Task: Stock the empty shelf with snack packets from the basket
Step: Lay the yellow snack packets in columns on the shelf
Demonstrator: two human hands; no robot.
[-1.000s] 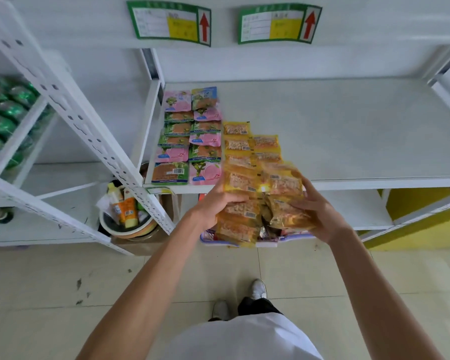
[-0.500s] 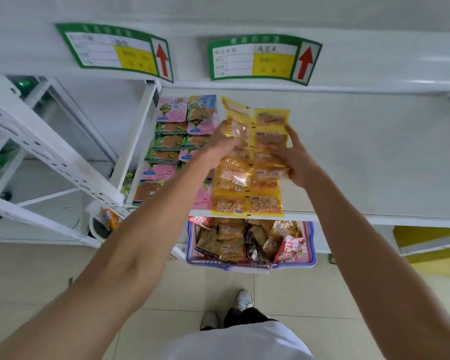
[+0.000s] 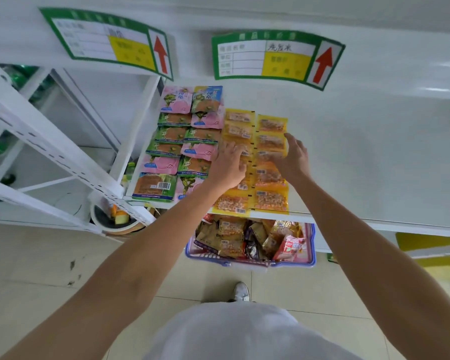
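Two columns of yellow snack packets lay on the shelf, running near to far, each packet's long axis left-right. The left hand pressed the left column, grip wide; the right hand touched the right column, grip wide too.

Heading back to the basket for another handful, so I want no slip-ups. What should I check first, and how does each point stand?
1. The yellow packets lie flat in two columns on the shelf: ok.
2. Front packets sit fully behind the shelf edge: cannot tell.
3. The left hand and right hand grip nothing, resting open on the columns: ok.
4. Bare shelf space right of the columns: ok.
5. The basket holds more packets: ok.
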